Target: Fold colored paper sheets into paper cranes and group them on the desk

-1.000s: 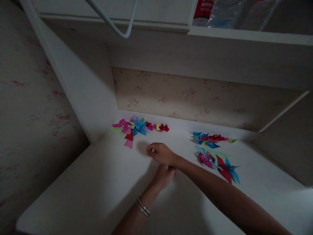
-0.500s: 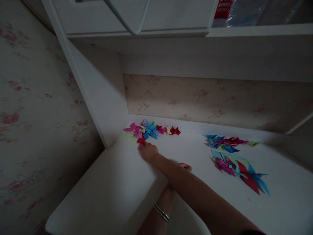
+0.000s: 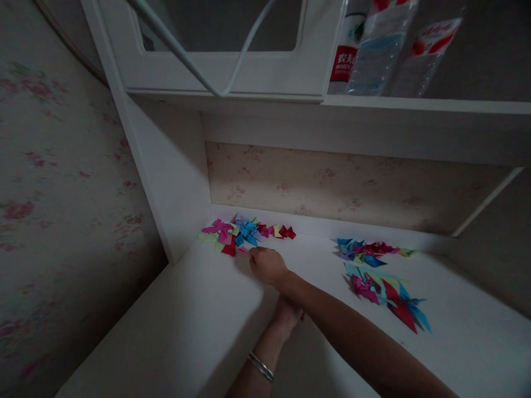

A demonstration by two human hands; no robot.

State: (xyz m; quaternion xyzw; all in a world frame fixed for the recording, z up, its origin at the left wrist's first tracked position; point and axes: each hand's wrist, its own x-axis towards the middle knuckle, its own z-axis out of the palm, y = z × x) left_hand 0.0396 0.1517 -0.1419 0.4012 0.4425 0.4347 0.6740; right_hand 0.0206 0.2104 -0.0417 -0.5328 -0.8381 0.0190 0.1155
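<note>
My right hand (image 3: 267, 266) reaches leftward over the white desktop, its fingers closed on a small pink folded-paper piece (image 3: 243, 252). Beside that piece lies a red folded paper (image 3: 229, 246), at the front of a pile of colourful origami pieces (image 3: 248, 231). Crossed beneath my right forearm is my left hand (image 3: 289, 313), with a silver bangle (image 3: 261, 367) on its wrist. Its fingers look curled and are mostly hidden; a tiny red bit shows at their far side, too small to name.
Two more origami clusters lie to the right: a back one (image 3: 373, 251) and a front one (image 3: 392, 293). Overhead runs a white shelf (image 3: 415, 105) holding plastic bottles (image 3: 375, 61). A pale cable (image 3: 178, 50) hangs in front of the cabinet door. A side panel (image 3: 166, 182) bounds the desk's left.
My right hand has drawn slightly back from the pile, with the pink piece at its fingertips. My left hand has pulled back toward me. The view has tilted up, showing more shelf and bottles.
</note>
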